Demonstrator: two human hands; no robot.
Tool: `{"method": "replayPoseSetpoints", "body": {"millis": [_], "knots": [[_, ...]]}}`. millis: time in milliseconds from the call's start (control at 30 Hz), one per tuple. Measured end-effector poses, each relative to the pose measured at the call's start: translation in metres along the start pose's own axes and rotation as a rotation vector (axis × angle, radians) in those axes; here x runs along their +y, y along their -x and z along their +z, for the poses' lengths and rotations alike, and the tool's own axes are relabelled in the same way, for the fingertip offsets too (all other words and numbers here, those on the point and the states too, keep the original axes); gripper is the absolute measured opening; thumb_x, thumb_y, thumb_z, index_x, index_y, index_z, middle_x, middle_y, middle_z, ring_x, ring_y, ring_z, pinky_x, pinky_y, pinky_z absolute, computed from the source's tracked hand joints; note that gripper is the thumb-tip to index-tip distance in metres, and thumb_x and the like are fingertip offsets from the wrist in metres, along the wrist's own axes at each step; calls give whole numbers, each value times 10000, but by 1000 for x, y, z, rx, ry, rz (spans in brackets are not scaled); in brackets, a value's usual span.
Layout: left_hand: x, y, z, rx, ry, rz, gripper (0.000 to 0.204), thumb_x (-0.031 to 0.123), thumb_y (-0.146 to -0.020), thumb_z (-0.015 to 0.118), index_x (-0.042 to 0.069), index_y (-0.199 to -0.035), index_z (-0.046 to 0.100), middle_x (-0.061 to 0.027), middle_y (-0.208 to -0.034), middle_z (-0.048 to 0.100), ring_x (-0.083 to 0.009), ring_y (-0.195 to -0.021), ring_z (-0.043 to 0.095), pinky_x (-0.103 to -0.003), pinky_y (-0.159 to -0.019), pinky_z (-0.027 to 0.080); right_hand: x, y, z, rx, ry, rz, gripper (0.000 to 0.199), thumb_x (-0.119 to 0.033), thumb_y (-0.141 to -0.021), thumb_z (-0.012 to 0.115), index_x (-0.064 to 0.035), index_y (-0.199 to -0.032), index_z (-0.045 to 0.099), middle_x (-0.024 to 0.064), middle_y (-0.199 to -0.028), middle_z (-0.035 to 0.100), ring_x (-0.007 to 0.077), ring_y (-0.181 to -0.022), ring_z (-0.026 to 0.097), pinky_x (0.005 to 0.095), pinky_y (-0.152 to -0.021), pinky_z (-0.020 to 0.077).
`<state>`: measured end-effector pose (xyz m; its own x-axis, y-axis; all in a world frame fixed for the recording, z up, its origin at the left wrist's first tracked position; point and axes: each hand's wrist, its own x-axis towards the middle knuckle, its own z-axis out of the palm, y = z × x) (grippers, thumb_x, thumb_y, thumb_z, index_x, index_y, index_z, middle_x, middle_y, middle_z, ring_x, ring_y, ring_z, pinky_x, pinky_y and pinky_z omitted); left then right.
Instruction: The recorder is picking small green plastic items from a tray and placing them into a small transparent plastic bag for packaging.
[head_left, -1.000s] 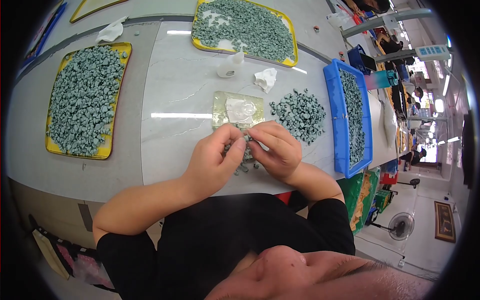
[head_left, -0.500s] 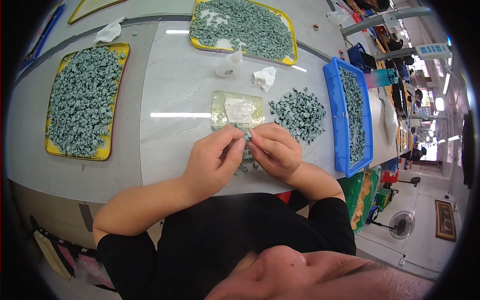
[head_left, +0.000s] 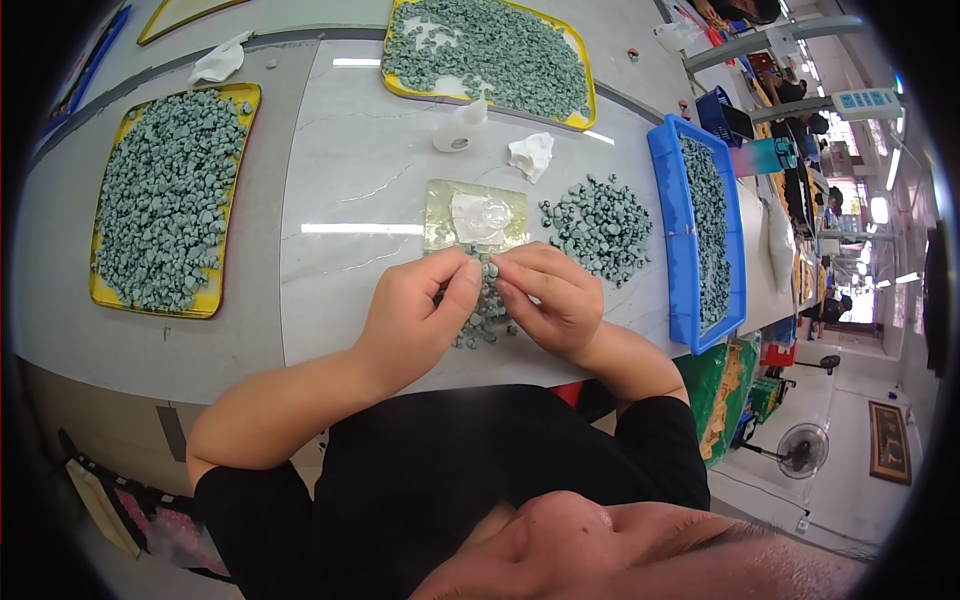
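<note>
My left hand (head_left: 420, 305) and my right hand (head_left: 545, 298) meet over a small heap of grey-green pieces (head_left: 488, 312) at the near edge of the pale marble table (head_left: 350, 180). Thumbs and forefingers of both hands pinch one small grey-green piece (head_left: 489, 268) between them. Just beyond my fingers lies a square gold pad (head_left: 445, 215) with a clear plastic piece (head_left: 482, 215) on it. A loose pile of the same grey-green pieces (head_left: 600, 225) sits to the right of the pad.
A yellow tray (head_left: 165, 195) full of grey-green pieces lies at the left, another yellow tray (head_left: 490, 50) at the back. A blue crate (head_left: 700, 230) of pieces stands at the right table edge. A white roll (head_left: 455, 132) and crumpled tissue (head_left: 530, 155) lie behind the pad.
My hands have stayed over the small heap, with only slight shifts of the fingers on the piece between them.
</note>
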<state>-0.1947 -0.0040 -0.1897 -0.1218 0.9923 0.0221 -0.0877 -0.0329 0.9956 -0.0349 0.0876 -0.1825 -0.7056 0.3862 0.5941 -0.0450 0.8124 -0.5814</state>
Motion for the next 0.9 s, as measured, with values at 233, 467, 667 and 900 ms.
{"method": "replayPoseSetpoints", "body": {"millis": [233, 467, 667, 900], "knots": [[4, -2, -2, -43, 77, -107, 240, 178, -928, 486, -11, -784, 520, -31, -592, 447, -81, -564, 373, -266, -502, 346, -2, 0, 3, 34, -14, 55, 277, 70, -680, 688, 50, -953, 643, 132, -812, 640, 224, -680, 618, 282, -587, 493], [3, -2, -1, -107, 2, -160, 257, 204, -957, 455, 41, -760, 480, 44, -651, 444, -37, -565, 372, -210, -502, 328, 17, -18, -43, -162, -2, 404, 166, 24, -826, 587, 27, -983, 640, 106, -826, 641, 176, -689, 613, 246, -626, 476], [4, -3, 2, -194, 59, -298, 175, 168, -942, 455, 53, -812, 480, 32, -668, 444, -46, -574, 363, -211, -498, 316, 32, -8, -60, -221, 353, 575, 156, -10, -825, 582, -6, -972, 635, 111, -845, 636, 204, -731, 618, 273, -660, 479], [7, -12, -3, 4, 653, -425, 147, 44, -930, 402, 15, -1073, 411, -46, -842, 473, -56, -535, 302, -195, -470, 282, 36, -2, -50, -376, 567, 445, 170, -31, -758, 635, -13, -925, 613, 106, -868, 588, 220, -763, 593, 304, -685, 479]]}}
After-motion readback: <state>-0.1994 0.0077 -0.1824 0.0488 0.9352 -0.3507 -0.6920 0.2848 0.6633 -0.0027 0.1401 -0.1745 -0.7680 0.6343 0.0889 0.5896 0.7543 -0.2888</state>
